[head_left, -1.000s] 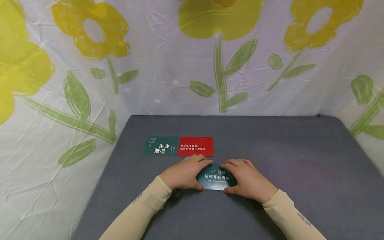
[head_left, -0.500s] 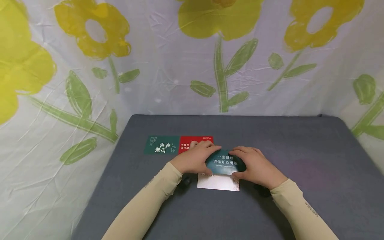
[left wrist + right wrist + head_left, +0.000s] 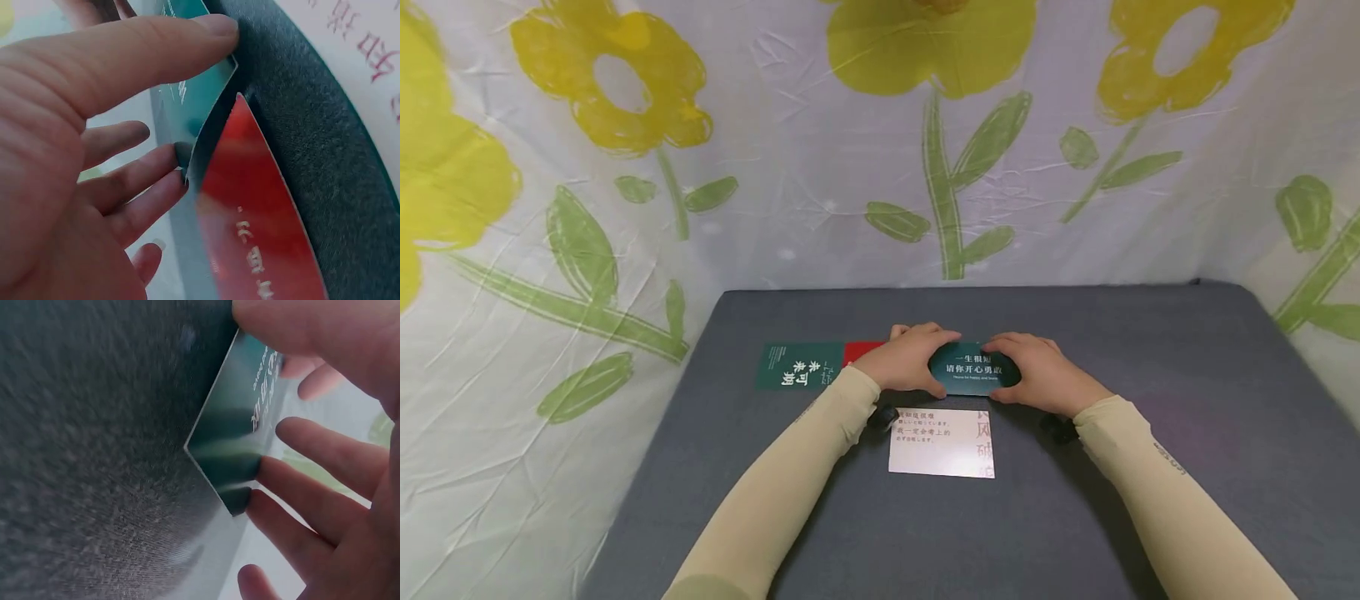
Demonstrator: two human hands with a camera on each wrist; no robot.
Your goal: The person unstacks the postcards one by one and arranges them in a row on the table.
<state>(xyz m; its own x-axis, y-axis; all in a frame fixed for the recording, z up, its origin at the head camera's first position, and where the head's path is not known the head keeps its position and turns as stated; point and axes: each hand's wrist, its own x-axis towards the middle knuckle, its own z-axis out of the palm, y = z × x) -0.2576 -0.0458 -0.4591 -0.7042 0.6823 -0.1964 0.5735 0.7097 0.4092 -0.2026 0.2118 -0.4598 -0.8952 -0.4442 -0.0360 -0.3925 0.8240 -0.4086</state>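
A dark green card point(image 3: 973, 372) with white lettering is held by both hands, at the right end of a row of cards. My left hand point(image 3: 912, 360) grips its left side, thumb on the near edge and fingers at the far edge. My right hand point(image 3: 1041, 372) holds the right side the same way. In the left wrist view, a corner of the green card point(image 3: 197, 106) stands close by the tip of the red card point(image 3: 256, 206). The right wrist view shows the other corner of the green card point(image 3: 219, 444) near the cloth.
Another green card point(image 3: 797, 365) lies at the left of the row, with the red card point(image 3: 859, 350) beside it, partly covered by the left hand. A whitish card point(image 3: 942, 454) with reddish print lies nearer. Grey cloth point(image 3: 1112, 333) covers the table, backed by a flowered curtain point(image 3: 812, 167).
Both hands have moved the green card away from the body and slightly right, off the whitish card, which is now uncovered. It has come to the right of the red card.
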